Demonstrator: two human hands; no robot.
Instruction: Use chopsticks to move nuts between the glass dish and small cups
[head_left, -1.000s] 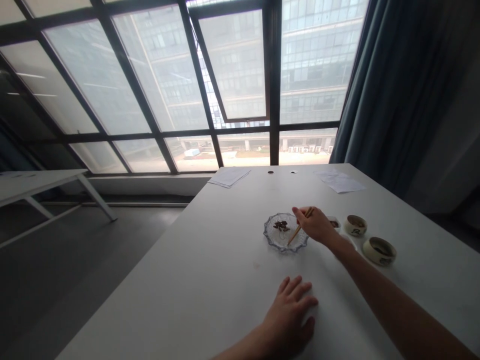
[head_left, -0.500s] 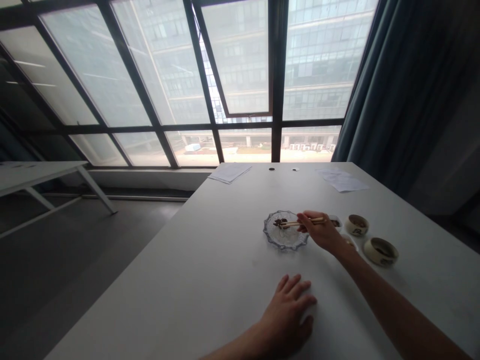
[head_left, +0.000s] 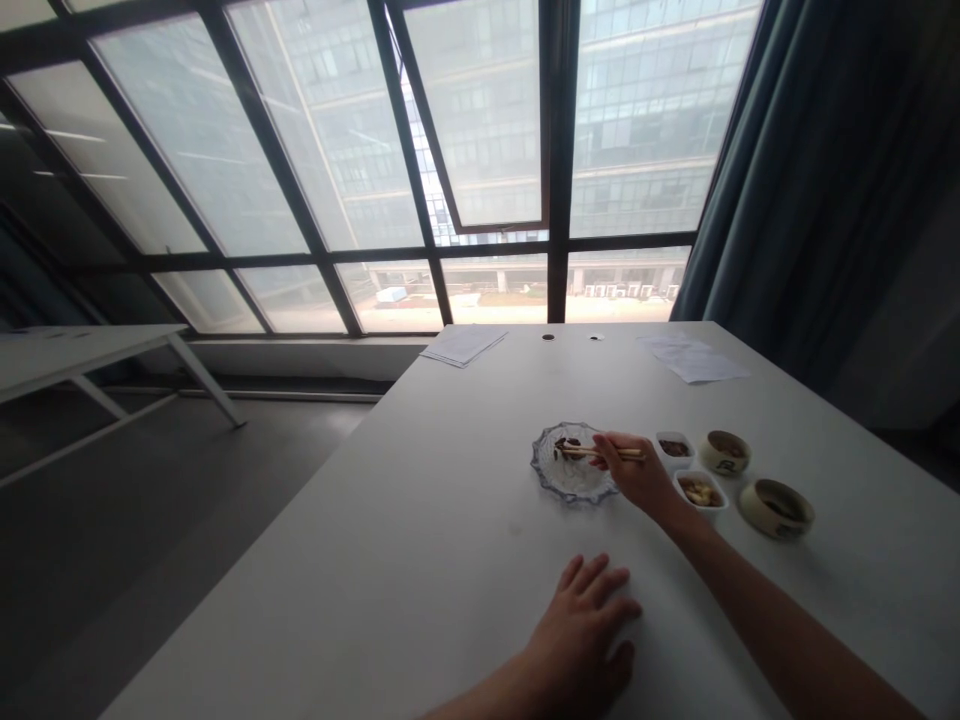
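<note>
My right hand (head_left: 637, 475) is closed around a pair of wooden chopsticks (head_left: 600, 452) that lie nearly level, tips pointing left into a scalloped glass dish (head_left: 571, 482). The tips rest at a small pile of dark food (head_left: 566, 444) at the dish's far side. My left hand (head_left: 589, 630) lies flat on the white table (head_left: 420, 560) nearer to me, fingers spread, holding nothing.
Right of the dish stand two small white square dishes (head_left: 675, 447) (head_left: 701, 492) with food and two round cream cups (head_left: 725, 452) (head_left: 776, 507). Papers (head_left: 463, 346) (head_left: 694, 360) lie at the table's far edge. A big window and a dark curtain stand behind; another table (head_left: 82, 350) is at left.
The chopsticks swung from steeply tilted to nearly level, their tips moving from the dish's near side to the dark food. My left hand stayed put. The view shifted slightly.
</note>
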